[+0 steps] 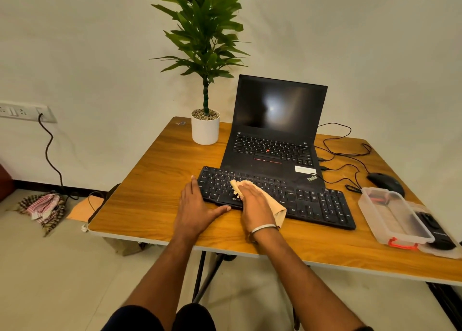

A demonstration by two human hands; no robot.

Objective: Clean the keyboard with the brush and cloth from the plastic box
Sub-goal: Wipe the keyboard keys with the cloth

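While our right hand (255,200) presses the cloth (280,212) flat-fingered, the keyboard (312,200) runs rightward along the tabletop (150,180) front edge, left hand (197,203) open, bracing.

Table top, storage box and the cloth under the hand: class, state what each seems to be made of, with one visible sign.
Table top: probably wood-grain laminate, since it shows streaky brown grain, a slight sheen and a pale edge band.
Plastic box: clear plastic, because its see-through walls show the contents; it has a red clip.
Cloth: soft beige fabric, folding limply under the right hand.
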